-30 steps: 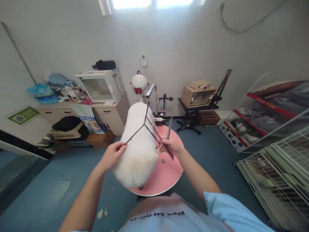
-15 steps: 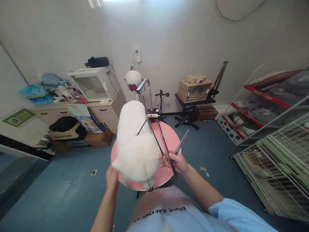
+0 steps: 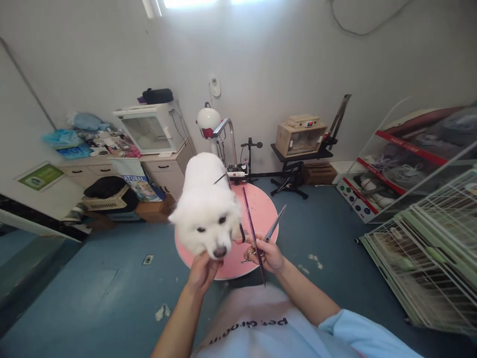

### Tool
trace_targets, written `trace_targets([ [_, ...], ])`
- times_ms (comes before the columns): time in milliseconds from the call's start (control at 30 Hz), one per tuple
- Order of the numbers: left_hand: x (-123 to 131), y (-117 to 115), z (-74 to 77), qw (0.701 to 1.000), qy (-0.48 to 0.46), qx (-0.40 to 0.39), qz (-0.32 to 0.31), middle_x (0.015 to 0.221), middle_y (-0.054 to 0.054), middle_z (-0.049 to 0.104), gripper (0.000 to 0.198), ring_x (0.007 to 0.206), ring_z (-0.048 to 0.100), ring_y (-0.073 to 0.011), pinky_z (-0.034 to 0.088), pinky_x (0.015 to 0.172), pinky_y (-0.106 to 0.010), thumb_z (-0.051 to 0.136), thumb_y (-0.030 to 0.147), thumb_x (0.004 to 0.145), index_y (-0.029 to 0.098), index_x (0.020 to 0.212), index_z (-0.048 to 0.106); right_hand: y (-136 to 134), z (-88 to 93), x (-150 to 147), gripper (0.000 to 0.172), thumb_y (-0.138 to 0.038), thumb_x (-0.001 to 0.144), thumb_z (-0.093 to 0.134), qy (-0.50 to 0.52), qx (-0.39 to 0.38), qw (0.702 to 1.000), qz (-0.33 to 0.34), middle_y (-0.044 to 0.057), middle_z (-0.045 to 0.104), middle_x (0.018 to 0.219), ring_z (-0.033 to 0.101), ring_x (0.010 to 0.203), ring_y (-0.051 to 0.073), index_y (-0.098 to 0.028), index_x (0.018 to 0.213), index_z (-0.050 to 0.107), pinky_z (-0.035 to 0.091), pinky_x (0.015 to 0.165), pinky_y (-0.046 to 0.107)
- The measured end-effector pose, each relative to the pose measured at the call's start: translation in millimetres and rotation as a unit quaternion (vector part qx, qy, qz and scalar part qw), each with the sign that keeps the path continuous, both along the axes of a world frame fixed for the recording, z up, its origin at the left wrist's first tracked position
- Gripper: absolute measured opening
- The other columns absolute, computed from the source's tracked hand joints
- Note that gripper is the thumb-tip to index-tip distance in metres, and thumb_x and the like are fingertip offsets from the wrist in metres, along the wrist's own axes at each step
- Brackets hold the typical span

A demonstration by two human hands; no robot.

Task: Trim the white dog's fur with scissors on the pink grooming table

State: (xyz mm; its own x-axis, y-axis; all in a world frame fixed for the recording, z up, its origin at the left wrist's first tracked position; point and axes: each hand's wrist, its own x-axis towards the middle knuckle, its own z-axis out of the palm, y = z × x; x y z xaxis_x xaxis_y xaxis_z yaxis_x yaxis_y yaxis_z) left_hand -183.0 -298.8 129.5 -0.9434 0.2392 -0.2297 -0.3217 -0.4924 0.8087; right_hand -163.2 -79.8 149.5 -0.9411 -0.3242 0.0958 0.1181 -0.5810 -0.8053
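A fluffy white dog (image 3: 206,199) stands on a round pink grooming table (image 3: 261,209), its face turned up toward me. My left hand (image 3: 201,271) cups the dog under the chin, fingers closed around the muzzle. My right hand (image 3: 266,254) is closed on a purple comb (image 3: 252,228) and a pair of scissors (image 3: 274,227), both sticking up beside the dog's cheek. A dark leash runs from the dog's neck to the metal grooming arm (image 3: 228,136) behind it.
Left of the table stand a cabinet with a white drying box (image 3: 151,129), a pet carrier (image 3: 106,196) and a food bag. A black stand with a wooden box (image 3: 301,138) is behind. Wire cages (image 3: 428,258) and shelves fill the right side. Blue floor surrounds the table.
The dog has turned its head to face me. My left hand let go of the leash and came under the dog's chin. My right hand lowered slightly with comb and scissors.
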Motion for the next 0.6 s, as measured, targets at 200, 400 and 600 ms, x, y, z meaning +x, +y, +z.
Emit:
trace_targets([
  [200, 1, -20, 96.4, 0.829, 0.36, -0.416, -0.098, 0.076, -0.009, 0.068, 0.043, 0.079, 0.062, -0.0215, 0.048, 0.077, -0.035, 0.056, 0.057, 0.089, 0.018, 0.072, 0.068, -28, 66.1, 19, 0.035, -0.055, 0.081, 0.072, 0.043, 0.0, 0.999, 0.008, 0.007, 0.074, 0.1, 0.041, 0.046, 0.007, -0.022, 0.084, 0.059, 0.05, 0.063, 0.037],
  [400, -11, -59, 208.4, 0.681, 0.461, -0.567, -0.053, 0.08, -0.005, 0.069, 0.034, 0.072, 0.058, -0.0156, 0.044, 0.072, -0.027, 0.054, 0.045, 0.092, 0.018, 0.091, 0.075, -58, 143.9, -4, 0.031, -0.049, 0.085, 0.067, 0.04, -0.055, 0.997, -0.029, 0.001, 0.073, 0.106, 0.035, 0.046, 0.005, -0.023, 0.077, 0.051, 0.055, 0.071, 0.036],
  [600, -76, -65, 188.7, 0.724, 0.429, -0.491, 0.225, 0.096, -0.006, 0.068, 0.029, 0.092, 0.061, -0.0174, 0.048, 0.087, -0.027, 0.056, 0.042, 0.087, 0.019, 0.098, 0.068, 17, 164.2, -65, 0.023, -0.038, 0.085, 0.066, 0.021, -0.061, 0.961, -0.269, -0.003, 0.07, 0.088, 0.045, 0.05, 0.007, -0.024, 0.082, 0.049, 0.054, 0.061, 0.026],
])
